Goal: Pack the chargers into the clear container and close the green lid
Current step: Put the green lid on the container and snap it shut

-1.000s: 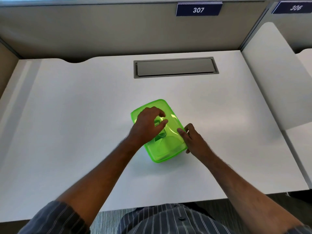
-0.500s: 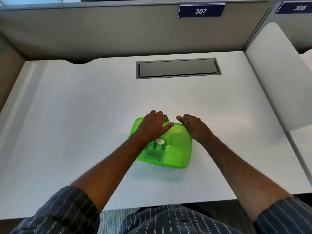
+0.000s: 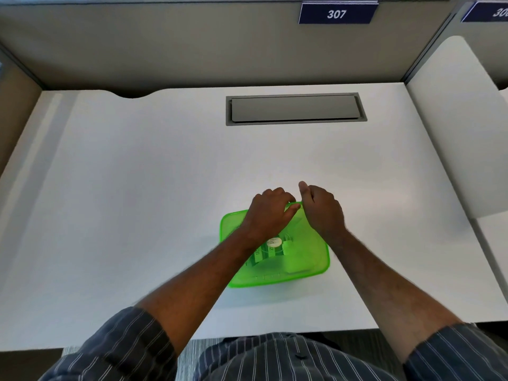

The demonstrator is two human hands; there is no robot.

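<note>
Both hands, left hand [image 3: 270,213] and right hand [image 3: 321,210], have shifted to the green lid [image 3: 302,259]'s far edge, fingers curled gripping it; closing nearly done

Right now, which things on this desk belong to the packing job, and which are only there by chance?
Part of the job:
- green lid, on the container
- chargers, seen through the lid
- left hand and right hand, both at the lid's far edge

Not part of it:
- grey cable hatch set in the desk
- number sign 307 on the partition
</note>
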